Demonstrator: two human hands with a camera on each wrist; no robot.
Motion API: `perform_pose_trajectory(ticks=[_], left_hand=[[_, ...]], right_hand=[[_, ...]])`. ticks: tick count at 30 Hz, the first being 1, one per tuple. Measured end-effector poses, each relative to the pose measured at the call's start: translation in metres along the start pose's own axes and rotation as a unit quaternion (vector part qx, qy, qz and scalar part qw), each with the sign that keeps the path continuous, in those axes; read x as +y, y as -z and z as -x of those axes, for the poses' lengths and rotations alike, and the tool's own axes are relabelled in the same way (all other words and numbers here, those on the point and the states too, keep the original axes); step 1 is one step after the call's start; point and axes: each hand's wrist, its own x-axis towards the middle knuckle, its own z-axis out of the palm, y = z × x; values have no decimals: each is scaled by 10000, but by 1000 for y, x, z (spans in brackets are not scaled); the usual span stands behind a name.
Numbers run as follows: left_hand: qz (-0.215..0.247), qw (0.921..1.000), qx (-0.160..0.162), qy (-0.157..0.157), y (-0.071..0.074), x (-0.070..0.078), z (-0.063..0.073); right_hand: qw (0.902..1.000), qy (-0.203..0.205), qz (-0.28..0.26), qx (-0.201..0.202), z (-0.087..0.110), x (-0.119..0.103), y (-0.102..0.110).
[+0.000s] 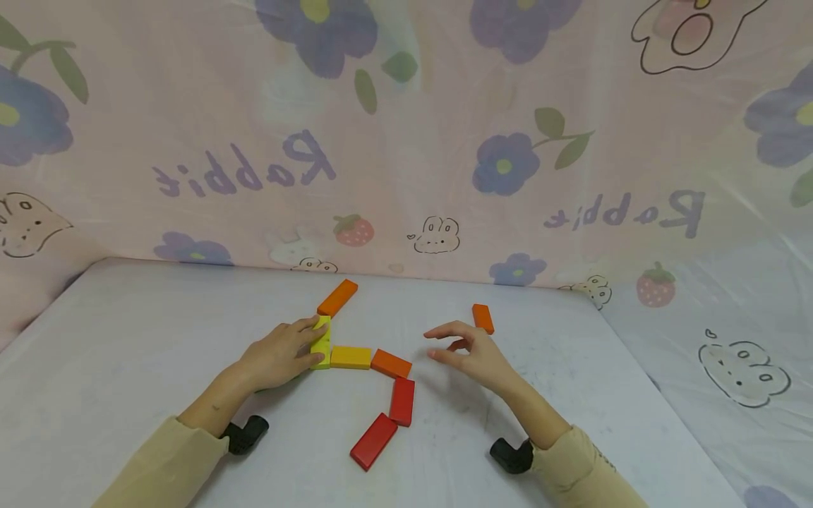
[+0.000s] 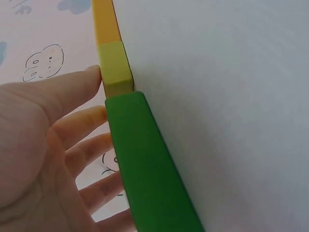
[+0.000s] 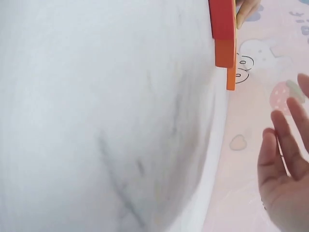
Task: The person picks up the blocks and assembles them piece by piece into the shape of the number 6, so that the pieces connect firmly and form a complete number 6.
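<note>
My left hand (image 1: 279, 353) pinches a yellow-green block (image 1: 322, 346), thumb at its near end and fingertips over its far part. In the left wrist view the thumb meets that block's (image 2: 116, 67) side, close by a green block (image 2: 145, 159). The head view has the green one mostly hidden under the hand. A yellow block (image 1: 351, 358) lies flat beside the yellow-green block. My right hand (image 1: 473, 353) is raised over the table with loosely bent fingers and nothing in them; the right wrist view shows its fingers (image 3: 285, 145) apart from the blocks.
From the yellow block, an orange block (image 1: 391, 363) and two red blocks, one upper (image 1: 402, 402) and one nearer (image 1: 373, 442), curve toward the front. Another orange block (image 1: 338, 298) lies at the far end. A separate orange block (image 1: 483, 318) lies behind my right hand. Patterned cloth (image 1: 406, 155) rises behind the white table (image 1: 159, 317).
</note>
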Motion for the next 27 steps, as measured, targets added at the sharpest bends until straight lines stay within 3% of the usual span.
perform_pose_trajectory(ticks=[5,9,13,22,27], left_hand=[[-10,10000,5,8,0,0,0],[-15,10000,-4,42,1,0,0],[-24,10000,-26,91,0,0,-1],[-26,9999,-28,114,0,-1,-1],[-22,10000,-10,92,-1,-2,-3]], right_hand=[[9953,-681,103,674,-5,2,2],[9851,-1203,-6,1232,-10,4,5],[9728,-1695,-324,1545,-14,5,9],[9630,-1898,-475,1851,-22,14,17],[9478,-2231,-457,2234,-26,20,20]])
